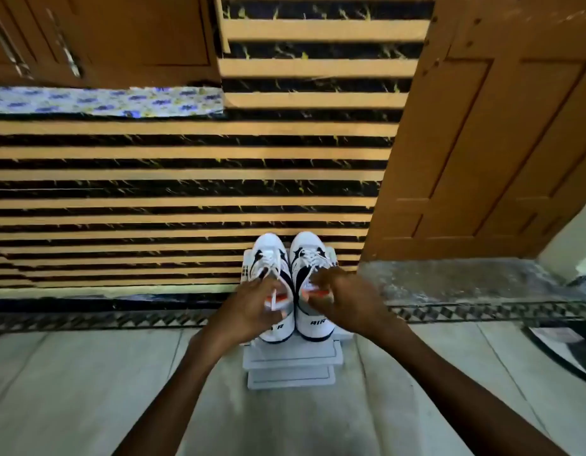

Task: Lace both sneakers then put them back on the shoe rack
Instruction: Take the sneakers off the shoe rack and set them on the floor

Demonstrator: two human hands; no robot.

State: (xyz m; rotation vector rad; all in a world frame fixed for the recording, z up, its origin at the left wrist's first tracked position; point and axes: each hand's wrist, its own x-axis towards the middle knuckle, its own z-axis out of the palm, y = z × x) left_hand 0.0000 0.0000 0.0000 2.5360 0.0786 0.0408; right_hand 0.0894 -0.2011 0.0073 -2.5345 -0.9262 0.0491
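Two white sneakers with black trim and white laces stand side by side, toes away from me, on top of a pale grey shoe rack (293,362). My left hand (248,309) grips the left sneaker (268,255) at its collar, fingers curled into the opening by the orange lining. My right hand (342,304) holds the right sneaker (309,250) the same way at its collar. The heel of the right sneaker shows black lettering. Both hands hide the sneakers' openings.
The rack stands against a wall of tan and black horizontal stripes (153,199). A brown wooden door (482,143) rises at the right above a speckled stone sill (449,281). Pale floor tiles (71,390) lie on both sides of the rack.
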